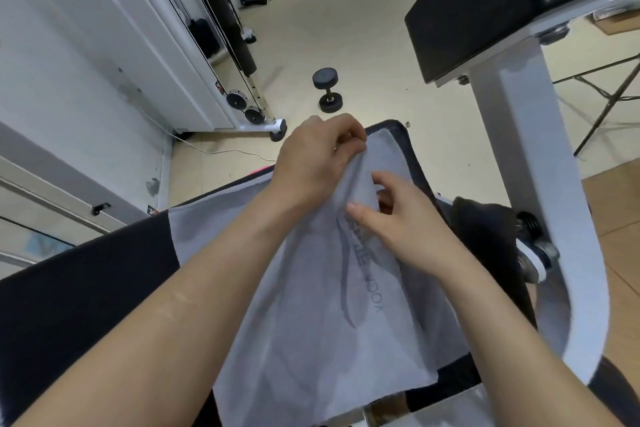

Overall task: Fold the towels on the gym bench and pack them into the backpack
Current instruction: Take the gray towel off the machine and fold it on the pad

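A light grey towel [311, 333] with a dark printed logo lies spread over the black gym bench [86, 305] in front of me. My left hand [315, 159] pinches the towel's far edge near the bench's end and lifts it. My right hand [398, 222] pinches a fold of the same towel just below, with the thumb on top of the cloth. A dark, cloth-like thing [491, 239] sits to the right of the bench; I cannot tell what it is. No backpack shows clearly.
A black dumbbell [327, 90] lies on the beige floor beyond the bench. A white cable machine [221, 55] stands at the left. A white frame post [540, 184] with a black pad [502, 0] rises close on the right.
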Tool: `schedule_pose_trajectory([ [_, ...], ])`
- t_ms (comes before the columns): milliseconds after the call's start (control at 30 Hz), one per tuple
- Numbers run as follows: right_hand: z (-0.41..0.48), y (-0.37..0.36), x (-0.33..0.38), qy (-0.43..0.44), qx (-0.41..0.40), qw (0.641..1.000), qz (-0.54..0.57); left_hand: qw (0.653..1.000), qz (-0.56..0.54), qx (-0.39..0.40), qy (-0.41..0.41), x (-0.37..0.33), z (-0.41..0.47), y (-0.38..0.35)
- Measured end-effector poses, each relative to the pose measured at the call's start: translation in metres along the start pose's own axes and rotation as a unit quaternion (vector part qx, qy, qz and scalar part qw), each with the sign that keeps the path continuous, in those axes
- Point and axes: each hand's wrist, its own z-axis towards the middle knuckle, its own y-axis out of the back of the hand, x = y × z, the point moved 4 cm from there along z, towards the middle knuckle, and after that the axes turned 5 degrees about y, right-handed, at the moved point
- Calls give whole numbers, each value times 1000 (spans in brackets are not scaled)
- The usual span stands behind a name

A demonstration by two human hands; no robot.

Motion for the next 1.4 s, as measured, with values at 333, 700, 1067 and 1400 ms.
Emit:
schedule_pose_trajectory([
  [333,-50,23,-21,-97,38,955,277,993,101,30,-43,-3,9,-13],
  [700,-69,16,-44,-104,-68,980,-156,974,207,31,-90,-26,29,-33],
  [1067,-69,11,-26,-102,-107,955,-258,990,109,0,-91,-20,27,-35],
  [1400,44,36,18,20,-152,955,-255,998,1,-29,-64,-17,4,-6],
])
